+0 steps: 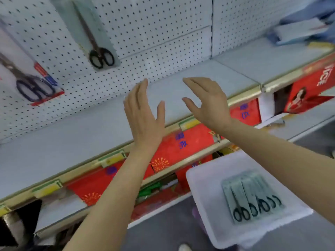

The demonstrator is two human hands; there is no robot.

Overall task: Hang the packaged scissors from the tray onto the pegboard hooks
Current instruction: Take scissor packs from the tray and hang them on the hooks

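A white tray (208, 200) at the lower right holds several packaged scissors (253, 198) with black handles, lying side by side. On the white pegboard (154, 24) hang a black-handled packaged pair (96, 33) at the upper middle and a blue-handled packaged pair (27, 73) at the far left. My left hand (143, 116) and my right hand (208, 102) are both raised above the grey shelf (72, 140), fingers straight or relaxed, holding nothing. Both hands are well above and left of the tray.
The shelf's front edge carries price-tag holders (112, 158). Below it lie red packages (181, 142) with blue writing. A red box (311, 87) stands at the right. Blurred pale items (299, 31) lie on the shelf at the upper right. Grey floor (163, 232) shows below.
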